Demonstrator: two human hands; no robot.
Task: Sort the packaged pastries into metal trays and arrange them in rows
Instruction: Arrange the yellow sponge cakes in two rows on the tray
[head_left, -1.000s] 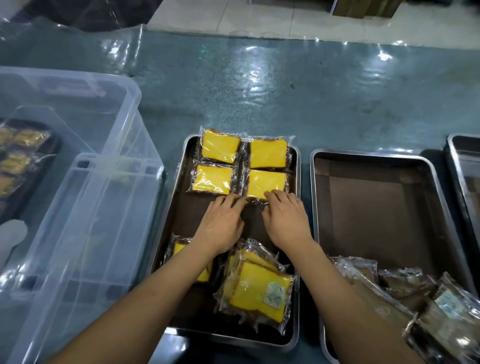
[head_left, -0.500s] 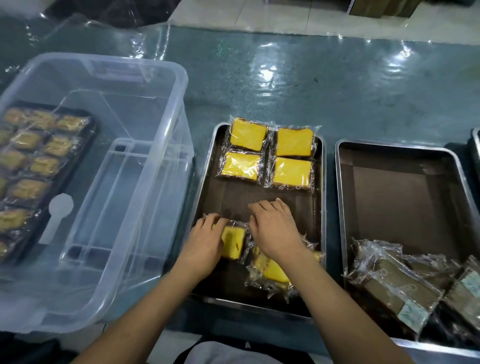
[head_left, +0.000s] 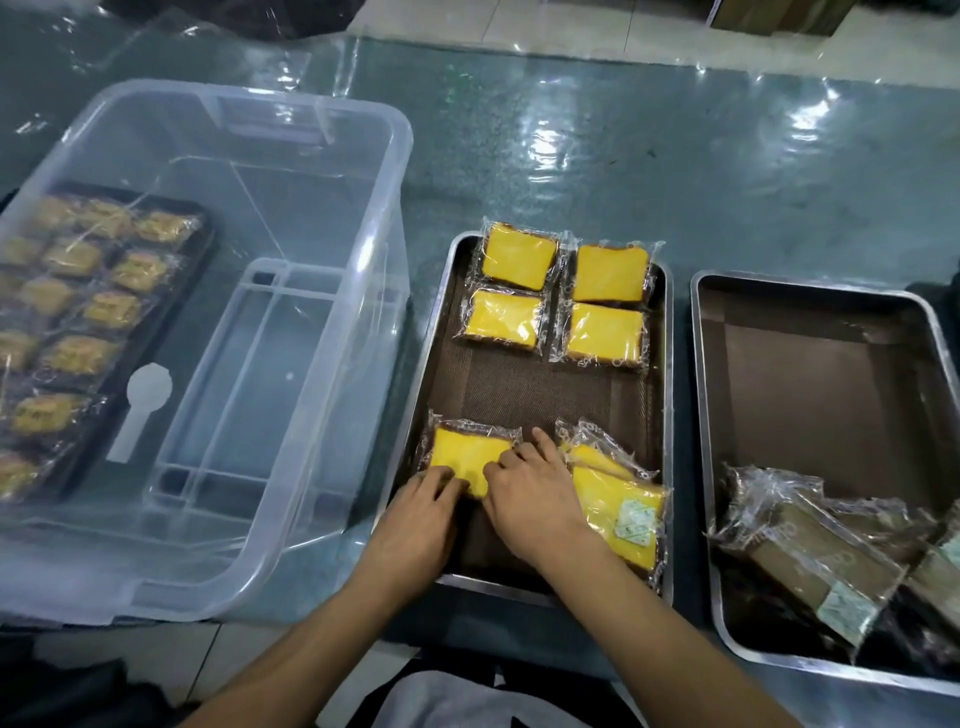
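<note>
While a clear plastic bin (head_left: 218, 332) occupies the table (head_left: 649, 171) to the left, a dark tray of wrapped pastries (head_left: 78, 332) is seen through its wall. To the right, a second metal tray (head_left: 826, 457) is noted, with brown wrapped pastries (head_left: 810, 551) heaped at its near end. In the middle metal tray (head_left: 667, 415), a loose pile of yellow packets (head_left: 618, 493) lies just beside the right hand (head_left: 530, 493) and is partly covered by the wrist. Four yellow wrapped pastries (head_left: 558, 301) are set in two rows of two at the far end of this tray, close together, flat, in clear film. A fifth yellow packet (head_left: 470, 452) is found at the near left of the same tray, lying flat on the brown liner. It is pinched at its near edge by the curled fingers of the left hand (head_left: 421, 519), and its right edge is gripped by the right hand's bent fingers, the thumb extended along the side.
</note>
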